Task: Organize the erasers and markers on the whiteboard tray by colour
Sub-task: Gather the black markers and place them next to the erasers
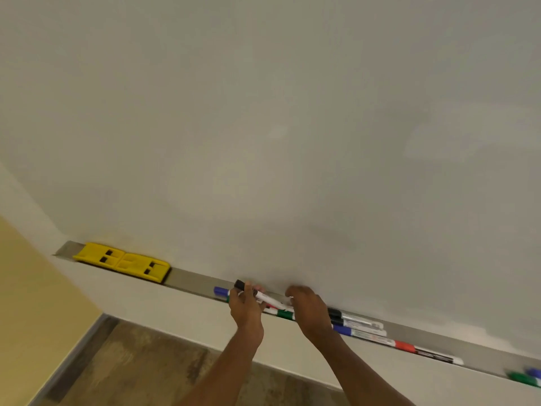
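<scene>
Left hand (244, 306) grips the black-capped marker (257, 295); set it beside the black pair (351, 317) (right hand (307, 310) grip unclear).

At the lower right edge of the frame, a green marker (524, 378) and a blue marker (534, 372) are blurred and cut off by the edge. Near the lower centre, the left hand (245, 308) and right hand (308, 310) cover the markers lying in the tray (193, 281) between them, so their number and colours cannot be fully told. The right hand's fingers (290, 293) curl out of sight. Both forearms run off the bottom edge.
</scene>
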### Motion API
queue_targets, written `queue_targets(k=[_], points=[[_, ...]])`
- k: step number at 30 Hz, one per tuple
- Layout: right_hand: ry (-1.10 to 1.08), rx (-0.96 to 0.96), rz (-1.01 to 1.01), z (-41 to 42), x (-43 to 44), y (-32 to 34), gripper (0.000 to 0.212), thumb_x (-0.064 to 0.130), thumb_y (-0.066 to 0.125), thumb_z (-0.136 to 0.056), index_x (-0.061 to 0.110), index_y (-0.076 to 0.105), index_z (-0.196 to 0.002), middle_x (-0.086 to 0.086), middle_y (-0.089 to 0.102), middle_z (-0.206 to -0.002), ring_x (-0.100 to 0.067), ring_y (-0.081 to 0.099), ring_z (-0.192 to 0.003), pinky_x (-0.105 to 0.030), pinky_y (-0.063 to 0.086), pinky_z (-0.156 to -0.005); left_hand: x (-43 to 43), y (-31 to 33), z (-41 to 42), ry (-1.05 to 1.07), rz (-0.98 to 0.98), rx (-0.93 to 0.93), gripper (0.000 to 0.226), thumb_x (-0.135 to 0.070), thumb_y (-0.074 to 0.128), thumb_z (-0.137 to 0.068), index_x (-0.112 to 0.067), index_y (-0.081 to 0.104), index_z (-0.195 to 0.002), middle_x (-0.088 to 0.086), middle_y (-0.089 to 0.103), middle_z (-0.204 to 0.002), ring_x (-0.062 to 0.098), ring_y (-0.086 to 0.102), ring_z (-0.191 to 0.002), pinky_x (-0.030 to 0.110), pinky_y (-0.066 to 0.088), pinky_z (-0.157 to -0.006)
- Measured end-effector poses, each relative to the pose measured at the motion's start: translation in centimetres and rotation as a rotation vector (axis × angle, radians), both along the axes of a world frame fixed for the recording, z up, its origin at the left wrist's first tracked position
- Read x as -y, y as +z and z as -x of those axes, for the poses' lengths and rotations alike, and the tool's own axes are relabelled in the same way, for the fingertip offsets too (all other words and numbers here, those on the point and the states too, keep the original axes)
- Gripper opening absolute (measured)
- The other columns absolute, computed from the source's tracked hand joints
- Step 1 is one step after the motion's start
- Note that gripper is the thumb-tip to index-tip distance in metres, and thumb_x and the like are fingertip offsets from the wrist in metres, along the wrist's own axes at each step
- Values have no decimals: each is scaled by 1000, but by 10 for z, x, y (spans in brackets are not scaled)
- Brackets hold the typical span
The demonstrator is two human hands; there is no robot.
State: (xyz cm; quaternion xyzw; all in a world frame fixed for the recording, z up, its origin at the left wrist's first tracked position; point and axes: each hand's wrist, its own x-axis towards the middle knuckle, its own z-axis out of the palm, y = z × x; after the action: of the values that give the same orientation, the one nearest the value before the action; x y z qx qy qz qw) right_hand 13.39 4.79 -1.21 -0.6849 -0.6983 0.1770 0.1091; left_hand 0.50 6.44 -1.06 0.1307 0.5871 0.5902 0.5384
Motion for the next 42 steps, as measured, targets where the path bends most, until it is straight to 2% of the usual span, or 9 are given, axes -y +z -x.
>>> queue_targets(k=[4,8,11,14,21,26,33,38,42], points=[[4,152,-41,-48,22,-1,36,4,50,-87,21,52,-119,-2,58,-124,-23,53,-116,-35,43,-94,18,-10,-38,-24,56,40,20,-15,52,-96,-4,52,-112,23,64,-107,36,63,-100,51,53,-84],[-55,264,-8,-90,44,-1,23,9,50,-89,19,55,-109,-3,62,-115,-24,53,-111,-34,40,-92,35,-14,-66,-67,70,76,33,-6,56,-93,2,48,-124,21,63,-101,35,63,-96,51,53,-83],[-76,343,24,-118,58,-4,33,11,57,-88,19,52,-120,-4,59,-124,-24,52,-117,-35,39,-99,44,-15,-85,-100,87,84,30,-4,57,-91,0,52,-121,23,64,-106,35,63,-94,54,53,-85],[-94,403,35,-136,66,-3,35,8,58,-87,19,53,-119,-4,61,-123,-24,53,-116,-36,39,-98,51,-14,-102,-122,89,82,19,-3,56,-92,-1,54,-111,24,64,-105,35,63,-94,51,54,-81],[-53,429,81,-148,68,0,29,12,63,-85,19,58,-112,-3,66,-113,-23,60,-107,-34,43,-94,65,-18,-127,-191,109,88,17,-4,56,-91,-2,55,-108,19,65,-93,33,64,-91,54,53,-86],[-21,465,107,-150,65,1,27,13,65,-84,19,59,-109,-3,67,-111,-23,62,-103,-33,45,-92,70,-19,-130,-200,125,119,25,-2,58,-90,-3,54,-114,22,65,-104,33,65,-89,48,54,-78],[28,539,147,-146,62,5,27,8,65,-82,15,58,-107,-6,67,-109,-25,63,-101,-35,45,-90,74,-23,-134,-252,141,99,21,-5,58,-91,-2,55,-112,16,67,-86,24,66,-76,38,55,-62],[48,560,159,-144,58,7,26,7,64,-84,14,59,-108,-6,67,-111,-25,63,-103,-35,46,-89,74,-24,-139,-284,153,100,25,-6,58,-91,-4,55,-116,20,68,-96,28,68,-84,43,56,-69],[0,486,147,-149,61,7,29,9,63,-85,17,56,-111,-5,64,-114,-24,61,-106,-34,46,-88,69,-25,-139,-264,149,48,27,-4,60,-89,-2,55,-116,20,68,-102,25,68,-79,42,57,-69]])
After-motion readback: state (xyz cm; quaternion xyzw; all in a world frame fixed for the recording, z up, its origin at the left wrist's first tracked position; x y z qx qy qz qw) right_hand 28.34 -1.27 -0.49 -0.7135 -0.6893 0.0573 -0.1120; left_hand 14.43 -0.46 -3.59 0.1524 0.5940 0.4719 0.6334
